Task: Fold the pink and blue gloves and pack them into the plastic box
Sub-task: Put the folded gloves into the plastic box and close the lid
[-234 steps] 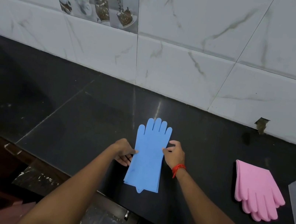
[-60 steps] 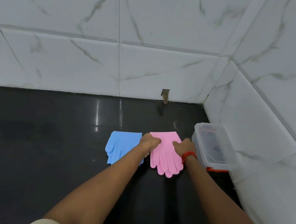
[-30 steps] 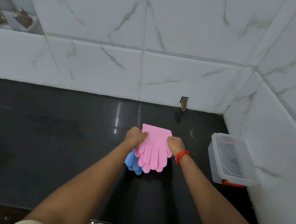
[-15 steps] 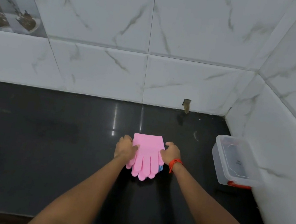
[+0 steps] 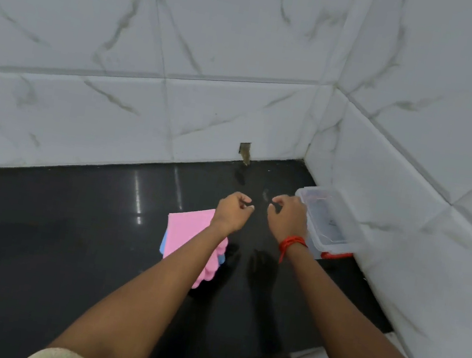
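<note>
Both hands, left (image 5: pixel 232 211) and right (image 5: pixel 285 217), hovered loosely curled, holding nothing; stacked pink gloves (image 5: pixel 186 229) over blue gloves (image 5: pixel 163 244) lay beneath the left forearm; plastic box (image 5: pixel 341 226) just beside the right

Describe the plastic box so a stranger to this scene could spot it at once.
Find the corner where the two white marble-tiled walls meet over the black counter. The plastic box sits there against the right wall. It is clear, lidless, with a red clip at its near end, unlike the flat pink gloves nearby.

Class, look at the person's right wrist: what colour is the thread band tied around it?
Red-orange; the thread band shows clearly in the head view, just below the right hand.
</note>
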